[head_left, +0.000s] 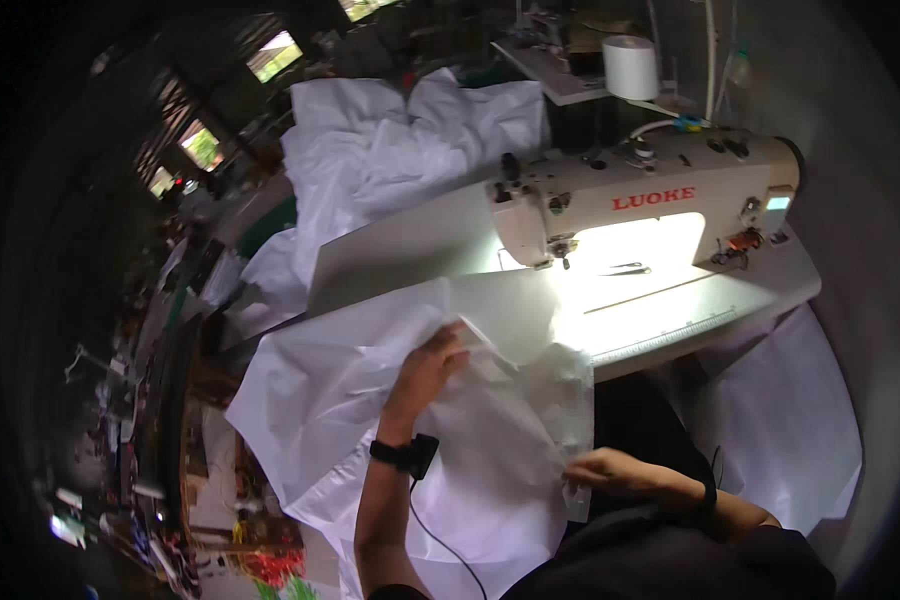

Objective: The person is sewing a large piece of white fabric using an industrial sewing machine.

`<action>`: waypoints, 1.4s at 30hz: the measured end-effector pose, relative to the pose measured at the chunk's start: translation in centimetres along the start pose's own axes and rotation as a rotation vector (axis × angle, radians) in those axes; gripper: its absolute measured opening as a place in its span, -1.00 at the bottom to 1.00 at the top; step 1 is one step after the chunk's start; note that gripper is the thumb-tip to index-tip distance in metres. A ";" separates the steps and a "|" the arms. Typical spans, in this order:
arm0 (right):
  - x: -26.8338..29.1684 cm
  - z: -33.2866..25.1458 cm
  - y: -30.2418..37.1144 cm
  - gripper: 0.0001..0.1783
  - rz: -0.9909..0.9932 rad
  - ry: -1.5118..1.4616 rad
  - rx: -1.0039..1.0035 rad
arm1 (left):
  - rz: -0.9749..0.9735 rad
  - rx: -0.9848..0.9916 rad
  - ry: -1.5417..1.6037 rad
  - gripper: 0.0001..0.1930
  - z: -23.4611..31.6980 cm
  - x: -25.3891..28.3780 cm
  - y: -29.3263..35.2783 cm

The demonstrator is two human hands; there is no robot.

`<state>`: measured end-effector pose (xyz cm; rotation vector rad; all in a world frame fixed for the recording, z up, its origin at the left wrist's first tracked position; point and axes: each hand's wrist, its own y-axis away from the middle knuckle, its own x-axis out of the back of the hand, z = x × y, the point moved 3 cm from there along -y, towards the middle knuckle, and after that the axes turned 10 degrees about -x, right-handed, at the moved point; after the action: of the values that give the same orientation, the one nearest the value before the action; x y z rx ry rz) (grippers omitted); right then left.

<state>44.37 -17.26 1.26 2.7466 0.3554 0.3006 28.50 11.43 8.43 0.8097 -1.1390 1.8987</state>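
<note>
A large white sheet of thin, slightly see-through material (pixel 370 370) spreads over the front of the sewing table and hangs down across my lap. My left hand (pixel 428 368) is on its upper part, fingers curled and closed on a fold. Lower and to the right, my right hand (pixel 610 470) pinches the sheet's right edge near my lap. Beyond both hands stands a white sewing machine (pixel 630 200), its lamp brightly lighting the bed. The sheet's far edge lies left of and below the needle area (pixel 560 255); whether it touches the presser foot cannot be made out.
A dark pair of scissors or tweezers (pixel 628 268) lies on the lit bed, behind a ruler strip (pixel 670 335). More white material (pixel 400 150) is heaped behind the table, and some hangs at the right (pixel 790 420). A thread cone (pixel 630 68) stands behind the machine.
</note>
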 end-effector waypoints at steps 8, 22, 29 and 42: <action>0.7 5.0 -5.0 -0.46 0.247 -0.249 -0.265 | -0.050 0.004 -0.138 -0.63 -7.8 -3.2 -8.2; 6.8 -4.3 2.0 -0.44 0.414 0.063 0.318 | 0.339 0.366 0.192 -0.85 2.6 2.9 7.6; -3.9 -7.2 -7.1 -0.39 -0.201 -0.216 0.285 | 0.404 0.354 -0.014 -0.85 10.7 7.9 5.8; 0.8 -5.0 -1.1 -0.69 0.063 -0.735 0.012 | 0.249 -0.241 -0.153 -0.79 2.8 11.4 -14.5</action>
<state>43.64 -14.49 5.54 2.6486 0.0683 -0.6837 35.48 16.63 25.00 0.7143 -1.5918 1.8723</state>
